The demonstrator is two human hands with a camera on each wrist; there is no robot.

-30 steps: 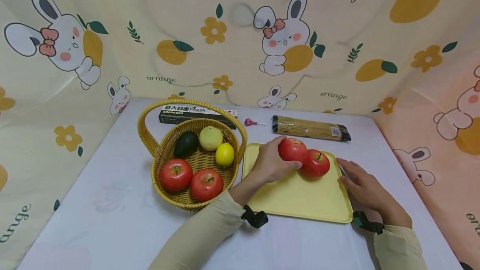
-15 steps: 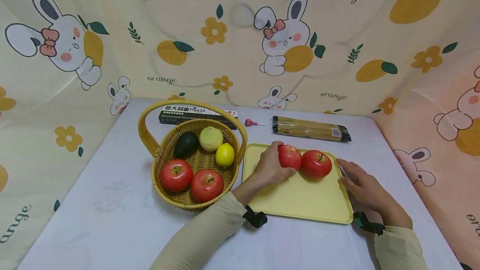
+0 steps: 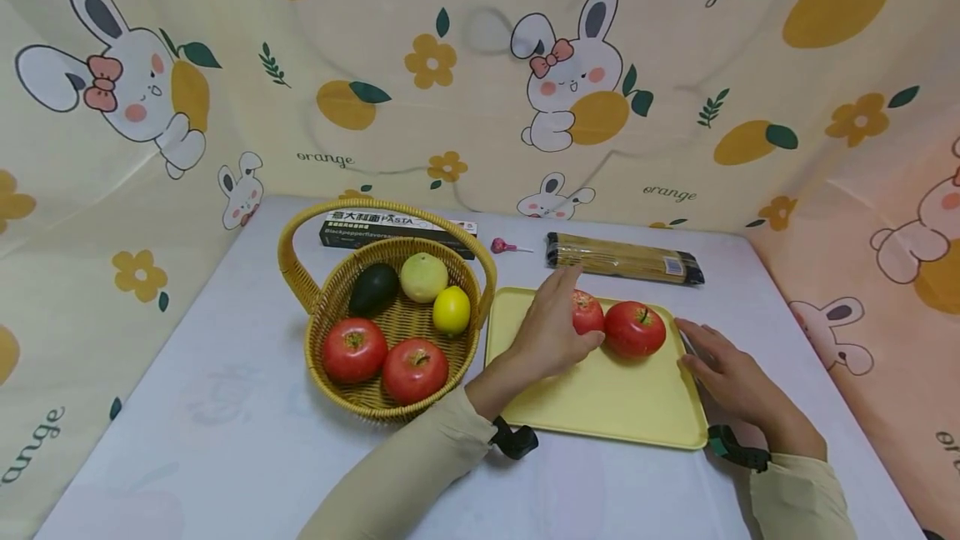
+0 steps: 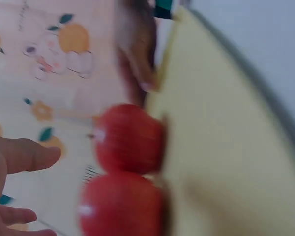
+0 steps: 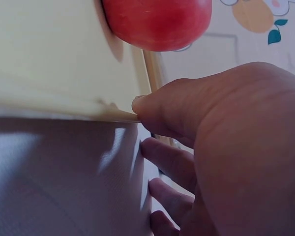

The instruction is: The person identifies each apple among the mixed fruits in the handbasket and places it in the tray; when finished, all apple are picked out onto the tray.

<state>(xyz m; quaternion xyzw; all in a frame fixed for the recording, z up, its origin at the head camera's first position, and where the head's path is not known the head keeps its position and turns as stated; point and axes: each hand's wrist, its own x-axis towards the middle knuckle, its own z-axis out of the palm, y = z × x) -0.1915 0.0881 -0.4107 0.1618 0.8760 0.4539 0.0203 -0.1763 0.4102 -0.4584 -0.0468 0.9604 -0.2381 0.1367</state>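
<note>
Two red apples sit side by side on a pale yellow tray (image 3: pixel 600 398). My left hand (image 3: pixel 551 325) is over the tray's left half, fingers extended and spread next to the left apple (image 3: pixel 588 312), partly hiding it in the head view. In the left wrist view, a gap shows between the left fingers (image 4: pixel 32 155) and the apples. The right apple (image 3: pixel 635 329) is nearest my right hand (image 3: pixel 738 382), which rests at the tray's right edge. In the right wrist view, the right thumb (image 5: pixel 172 108) touches the tray rim, with the other fingers loosely bent beside it.
Left of the tray stands a wicker basket (image 3: pixel 315 377) with a tall handle, holding two red apples, an avocado (image 3: pixel 374 290), a lemon (image 3: pixel 452 311) and a pale green round fruit (image 3: pixel 423 277). Behind lie a pasta box (image 3: pixel 360 233), a lollipop (image 3: pixel 501 246) and a spaghetti pack (image 3: pixel 622 258).
The left apple has shifted away from overlapping the right one and now rests beside it. My left hand has let go of it, its fingers spreading and lifting. The right hand stays put.
</note>
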